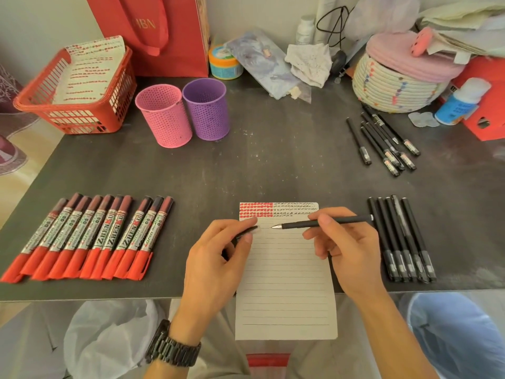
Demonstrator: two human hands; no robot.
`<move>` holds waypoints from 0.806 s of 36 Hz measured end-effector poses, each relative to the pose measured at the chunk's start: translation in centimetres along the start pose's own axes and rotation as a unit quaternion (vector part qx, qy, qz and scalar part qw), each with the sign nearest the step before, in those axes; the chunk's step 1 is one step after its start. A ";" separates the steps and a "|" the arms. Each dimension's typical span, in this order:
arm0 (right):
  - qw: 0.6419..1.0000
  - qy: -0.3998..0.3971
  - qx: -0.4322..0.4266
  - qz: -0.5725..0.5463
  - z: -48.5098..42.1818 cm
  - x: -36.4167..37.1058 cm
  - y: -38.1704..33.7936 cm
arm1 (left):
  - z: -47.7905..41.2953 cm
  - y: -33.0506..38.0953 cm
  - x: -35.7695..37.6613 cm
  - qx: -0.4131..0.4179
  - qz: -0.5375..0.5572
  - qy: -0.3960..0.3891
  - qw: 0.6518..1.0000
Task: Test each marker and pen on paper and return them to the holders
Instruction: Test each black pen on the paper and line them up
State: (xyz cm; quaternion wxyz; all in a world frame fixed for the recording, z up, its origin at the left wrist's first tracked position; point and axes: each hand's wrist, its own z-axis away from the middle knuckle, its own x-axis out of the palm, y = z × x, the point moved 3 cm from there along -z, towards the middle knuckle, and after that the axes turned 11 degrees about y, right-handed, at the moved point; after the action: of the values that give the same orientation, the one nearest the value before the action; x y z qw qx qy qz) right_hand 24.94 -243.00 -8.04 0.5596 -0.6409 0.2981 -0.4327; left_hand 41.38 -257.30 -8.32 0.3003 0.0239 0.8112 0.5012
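Note:
My right hand (345, 250) holds an uncapped black pen (341, 221) level above the lined paper (285, 285), tip pointing left. My left hand (218, 258) pinches the pen's black cap (250, 231) just left of the tip, a small gap between them. The sheet's top rows carry red marks and black scribbles. A row of red-capped markers (82, 239) lies at the left. Several capped black pens (404, 242) lie right of the paper, and another group of black pens (382, 140) lies farther back. The pink holder (165, 116) and purple holder (206, 109) stand at the back, with nothing visible inside.
A red basket (35, 103) with marked sheets sits at the back left, a red bag (153, 31) behind it. A woven basket (393, 86), bottles, a jar (224, 62) and cloths crowd the back right. The paper overhangs the table's front edge (109, 296).

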 end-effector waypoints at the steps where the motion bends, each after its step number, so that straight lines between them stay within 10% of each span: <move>1: 1.000 -0.004 0.007 -0.010 0.0 -0.1 0.1 | 0.0 0.0 0.0 0.000 -0.004 -0.005 1.000; 29: 0.994 -0.042 -0.036 0.090 0.2 0.5 0.0 | 0.2 0.4 -0.1 0.029 -0.002 0.009 1.000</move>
State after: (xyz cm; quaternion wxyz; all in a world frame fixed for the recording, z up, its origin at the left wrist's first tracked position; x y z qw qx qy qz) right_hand 25.36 -243.36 -7.95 0.5851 -0.6488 0.3461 -0.3420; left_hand 41.44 -256.96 -8.04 0.2933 0.0262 0.8283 0.4767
